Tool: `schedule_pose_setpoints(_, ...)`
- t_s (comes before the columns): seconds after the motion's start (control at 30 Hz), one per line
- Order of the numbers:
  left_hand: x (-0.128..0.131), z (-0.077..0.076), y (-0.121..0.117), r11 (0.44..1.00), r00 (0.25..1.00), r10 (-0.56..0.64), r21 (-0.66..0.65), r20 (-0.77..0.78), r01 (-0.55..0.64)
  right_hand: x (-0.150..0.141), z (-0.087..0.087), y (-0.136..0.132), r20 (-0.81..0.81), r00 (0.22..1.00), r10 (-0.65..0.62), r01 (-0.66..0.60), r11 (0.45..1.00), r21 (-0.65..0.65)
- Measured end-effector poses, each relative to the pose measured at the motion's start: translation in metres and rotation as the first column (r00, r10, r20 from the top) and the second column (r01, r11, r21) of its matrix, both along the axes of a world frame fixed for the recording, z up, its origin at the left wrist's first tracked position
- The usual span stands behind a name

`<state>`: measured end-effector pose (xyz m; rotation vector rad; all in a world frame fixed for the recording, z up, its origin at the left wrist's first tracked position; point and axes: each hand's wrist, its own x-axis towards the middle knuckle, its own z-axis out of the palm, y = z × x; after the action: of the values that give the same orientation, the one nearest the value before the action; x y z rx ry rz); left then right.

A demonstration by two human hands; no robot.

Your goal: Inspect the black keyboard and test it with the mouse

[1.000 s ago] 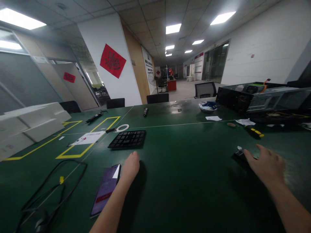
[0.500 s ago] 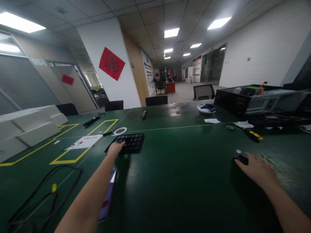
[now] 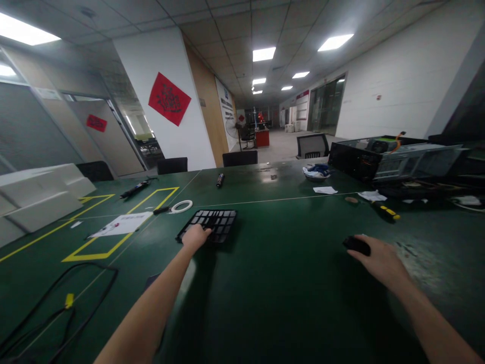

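My left hand (image 3: 195, 238) grips the near edge of a black rectangular panel (image 3: 226, 222) divided into a grid, its cells now shining pale grey. The panel looks slightly raised above the green table, though its underside is hidden. Over at the right, my right hand (image 3: 384, 260) is closed on a small, rounded black object (image 3: 356, 245) whose kind I cannot make out. A phone (image 3: 152, 279) lies mostly covered by my left forearm. Just beyond the panel is a white ring (image 3: 182, 206) with a dark handle.
A black computer case (image 3: 356, 161) stands at the far right. Near it are a bowl with cloth (image 3: 317, 172), paper scraps and a yellow-and-black tool (image 3: 387, 211). White foam blocks (image 3: 41, 205) and a black cable (image 3: 113, 283) occupy the left, beside a paper sheet (image 3: 123, 224).
My left hand has shifted the panel to the right and tilted it, so its cells catch light. My right hand has moved left with the black object. The phone is now mostly hidden.
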<state>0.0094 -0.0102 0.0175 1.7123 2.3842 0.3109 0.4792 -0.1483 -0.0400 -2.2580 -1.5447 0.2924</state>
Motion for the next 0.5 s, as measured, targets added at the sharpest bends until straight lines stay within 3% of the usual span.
schedule_pose_setpoints(0.13, 0.064, -0.013, -0.048, 0.966, 0.960, -0.251, 0.104, 0.128, 0.238, -0.045, 0.017, -0.007, -0.345, 0.912, 0.223, -0.213, 0.975, 0.067)
schedule_pose_setpoints(0.17, 0.080, -0.017, -0.064, 0.917, 0.880, -0.392, 0.190, 0.268, 0.351, -0.058, 0.019, -0.010, -0.412, 0.866, 0.283, -0.273, 0.958, 0.083)
schedule_pose_setpoints(0.23, 0.111, -0.024, -0.095, 0.831, 0.676, -0.556, 0.324, 0.483, 0.452, -0.080, 0.022, -0.018, -0.518, 0.752, 0.408, -0.391, 0.908, 0.149)
schedule_pose_setpoints(0.3, 0.134, -0.031, -0.121, 0.795, 0.517, -0.600, 0.381, 0.610, 0.472, -0.098, 0.023, -0.024, -0.633, 0.598, 0.492, -0.459, 0.858, 0.233)
schedule_pose_setpoints(0.4, 0.152, -0.040, -0.144, 0.775, 0.416, -0.613, 0.410, 0.671, 0.481, -0.113, 0.022, -0.032, -0.777, 0.411, 0.476, -0.437, 0.851, 0.290)
schedule_pose_setpoints(0.5, 0.154, -0.050, -0.149, 0.755, 0.389, -0.632, 0.418, 0.670, 0.506, -0.119, 0.020, -0.034, -0.800, 0.392, 0.454, -0.426, 0.860, 0.279)
